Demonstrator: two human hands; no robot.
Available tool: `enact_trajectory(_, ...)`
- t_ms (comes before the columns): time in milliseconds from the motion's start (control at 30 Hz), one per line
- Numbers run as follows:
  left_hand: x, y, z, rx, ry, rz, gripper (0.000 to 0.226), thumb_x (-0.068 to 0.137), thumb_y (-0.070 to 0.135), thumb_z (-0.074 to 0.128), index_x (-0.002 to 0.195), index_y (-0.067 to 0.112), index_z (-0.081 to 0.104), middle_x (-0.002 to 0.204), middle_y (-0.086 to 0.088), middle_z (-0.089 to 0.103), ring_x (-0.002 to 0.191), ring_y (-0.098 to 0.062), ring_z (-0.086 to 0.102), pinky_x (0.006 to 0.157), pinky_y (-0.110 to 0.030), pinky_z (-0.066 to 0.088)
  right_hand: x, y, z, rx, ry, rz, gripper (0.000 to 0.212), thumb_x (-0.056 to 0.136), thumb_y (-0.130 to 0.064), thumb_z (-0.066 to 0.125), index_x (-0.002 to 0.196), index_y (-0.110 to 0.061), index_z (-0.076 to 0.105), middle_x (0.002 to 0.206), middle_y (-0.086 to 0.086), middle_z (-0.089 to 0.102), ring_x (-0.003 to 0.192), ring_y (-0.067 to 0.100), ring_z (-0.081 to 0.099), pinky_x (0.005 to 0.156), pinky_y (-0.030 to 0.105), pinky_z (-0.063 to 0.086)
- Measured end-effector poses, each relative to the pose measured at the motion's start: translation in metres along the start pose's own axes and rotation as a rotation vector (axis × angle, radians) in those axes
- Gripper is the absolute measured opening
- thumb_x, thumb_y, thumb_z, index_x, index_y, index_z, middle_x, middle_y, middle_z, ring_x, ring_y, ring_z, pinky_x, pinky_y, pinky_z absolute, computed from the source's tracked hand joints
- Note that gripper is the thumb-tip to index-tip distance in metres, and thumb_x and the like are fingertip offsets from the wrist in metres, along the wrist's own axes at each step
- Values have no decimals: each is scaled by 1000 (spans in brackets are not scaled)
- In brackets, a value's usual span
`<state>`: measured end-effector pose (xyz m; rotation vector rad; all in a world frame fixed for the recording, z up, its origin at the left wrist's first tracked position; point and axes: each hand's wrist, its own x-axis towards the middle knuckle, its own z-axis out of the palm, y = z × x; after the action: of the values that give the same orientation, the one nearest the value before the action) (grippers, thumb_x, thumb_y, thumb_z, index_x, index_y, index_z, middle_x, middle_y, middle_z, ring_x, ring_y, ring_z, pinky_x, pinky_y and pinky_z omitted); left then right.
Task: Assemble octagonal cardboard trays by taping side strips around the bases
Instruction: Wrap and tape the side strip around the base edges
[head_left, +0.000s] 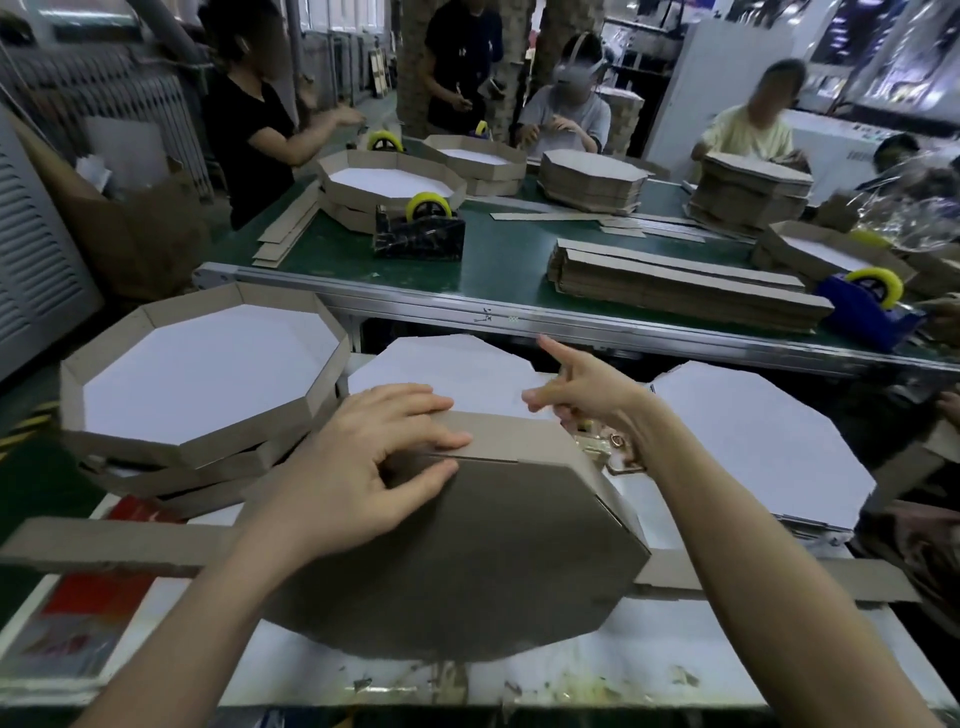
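An octagonal cardboard tray lies bottom-up, brown side toward me, on the white work surface. Its side strip runs along the far edge and down the right side, and the strip's loose ends stick out left and right under my arms. My left hand presses on the tray's far left corner, fingers across the strip and thumb on the base. Beyond the far right corner, my right hand hovers with forefinger pointing up and thumb out; whether it holds tape I cannot tell.
Finished trays are stacked at left. White octagonal bases lie ahead and right. Past a metal rail, a green table carries tape dispensers, strip piles and more trays. Several people work around it.
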<state>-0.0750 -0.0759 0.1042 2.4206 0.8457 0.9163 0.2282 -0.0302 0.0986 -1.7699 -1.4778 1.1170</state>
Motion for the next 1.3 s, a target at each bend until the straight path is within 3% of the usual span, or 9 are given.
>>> enact_trajectory(100,2,8,1,64,-34,14,22,84,39,61,104,35,69,127,18,59,121,5,45,106,-25,33,-24,-38,6,129,78,-48,52,85,-18,77,130,-26,55,89,10,76,46,8,39,44,20,36)
enact_trajectory(167,1,10,0,67,-56,6,20,88,37,63,107,37,66,126,24,55,118,8,42,101,-18,27,-42,-58,11,306,86,-81,30,85,-13,76,112,-15,62,99,18,73,43,6,34,40,17,31)
enact_trajectory(267,-3,10,-1,39,-38,-18,19,88,35,64,107,36,61,118,28,53,107,12,39,97,-20,30,-71,-77,20,496,13,-131,10,91,0,63,92,-11,64,109,13,73,41,3,31,38,13,30)
enact_trajectory(400,-5,13,-3,-4,-25,-109,31,86,39,65,112,30,50,120,20,56,113,1,46,98,-24,37,-104,-87,37,693,10,-83,35,94,10,47,74,-10,68,104,12,75,35,1,30,36,12,27)
enact_trajectory(600,-14,17,-3,-8,-47,-83,47,87,39,65,119,27,33,131,14,56,124,-10,46,95,-23,31,-139,-78,72,880,-22,77,23,98,8,37,94,-1,58,101,15,74,30,0,29,31,9,24)
enact_trajectory(833,-25,16,-6,40,-48,22,46,92,36,60,127,26,32,133,6,54,123,-17,44,97,-26,28,-166,-71,96,1071,-60,163,23,100,2,35,106,-2,56,98,14,73,27,1,30,29,9,22)
enact_trajectory(1000,-30,19,-11,87,-35,107,36,95,30,58,128,25,44,121,0,57,108,-10,39,88,-27,27,-179,-71,109,1165,-98,161,15,79,0,48,92,-2,55,92,13,75,25,2,33,28,10,23)
enact_trajectory(1200,-26,16,-10,220,-99,164,34,100,31,49,133,31,57,140,1,52,130,-21,43,107,-36,27,-183,-63,114,1205,-83,188,24,78,2,49,77,-1,72,84,11,74,25,2,32,29,8,19)
enact_trajectory(1300,-26,13,-9,249,-118,163,38,100,32,48,138,32,53,144,0,49,132,-22,42,109,-36,26,-182,-59,119,1113,-10,228,29,86,7,44,88,-2,72,87,7,75,26,1,27,28,8,19)
